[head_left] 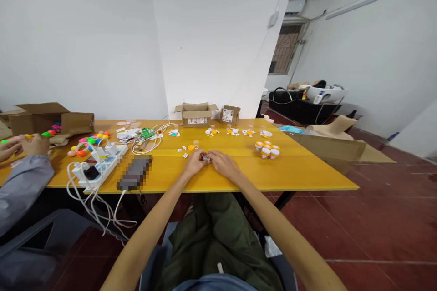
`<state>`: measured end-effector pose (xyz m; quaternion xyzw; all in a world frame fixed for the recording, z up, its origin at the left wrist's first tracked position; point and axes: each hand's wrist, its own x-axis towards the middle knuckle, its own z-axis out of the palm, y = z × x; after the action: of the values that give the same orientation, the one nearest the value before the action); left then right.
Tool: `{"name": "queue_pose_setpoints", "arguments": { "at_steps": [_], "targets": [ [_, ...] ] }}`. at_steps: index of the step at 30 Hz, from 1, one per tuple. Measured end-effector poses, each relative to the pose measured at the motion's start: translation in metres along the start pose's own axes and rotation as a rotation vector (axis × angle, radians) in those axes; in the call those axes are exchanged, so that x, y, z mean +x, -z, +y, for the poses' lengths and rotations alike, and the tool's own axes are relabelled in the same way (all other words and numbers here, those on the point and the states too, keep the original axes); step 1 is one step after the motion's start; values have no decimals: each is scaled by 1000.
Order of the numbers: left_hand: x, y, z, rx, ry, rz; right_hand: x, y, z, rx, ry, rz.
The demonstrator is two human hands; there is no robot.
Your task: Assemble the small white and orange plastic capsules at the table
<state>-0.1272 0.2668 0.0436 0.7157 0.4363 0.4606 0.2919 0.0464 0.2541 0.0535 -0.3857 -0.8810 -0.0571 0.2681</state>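
So, a small greyish piece (206,158) is pinched between the fingertips of the left hand (195,163) and the right hand (221,163), right at the front-middle of the yellow table (300,170). Neither hand can be called nearer, since it's touched from both sides; its long axis can't be made out, as it's mostly covered by fingers. Just beyond and to the left, so closer to the left hand, one orange lid (190,148) is seen lying next to one clear cup (196,144), with at least three white bits (185,155) scattered beside them. Off to the right, past the right hand and well apart from it, a cluster of lidded cups (274,152) is stood together: roughly six or seven can be counted, some being partly hidden. Farther back, five little piles of parts (233,132) are spread in a row, and two cardboard boxes (197,114) are placed behind that.
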Motion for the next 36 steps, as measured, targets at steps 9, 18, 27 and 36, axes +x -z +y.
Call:
{"name": "queue_pose_setpoints", "arguments": {
  "at_steps": [9, 18, 27, 36],
  "targets": [
    [0, 1, 1, 8, -23, -6, 0, 4, -3, -2, -13, -4],
    [0, 0, -6, 10, -47, -5, -1, 1, -1, 4, -24, 15],
    [0, 0, -8, 2, -59, -1, -2, -1, 0, -3, -7, 48],
    [0, 1, -6, 37, -21, -10, -2, -4, 2, 13, -1, 71]
  ]
}}
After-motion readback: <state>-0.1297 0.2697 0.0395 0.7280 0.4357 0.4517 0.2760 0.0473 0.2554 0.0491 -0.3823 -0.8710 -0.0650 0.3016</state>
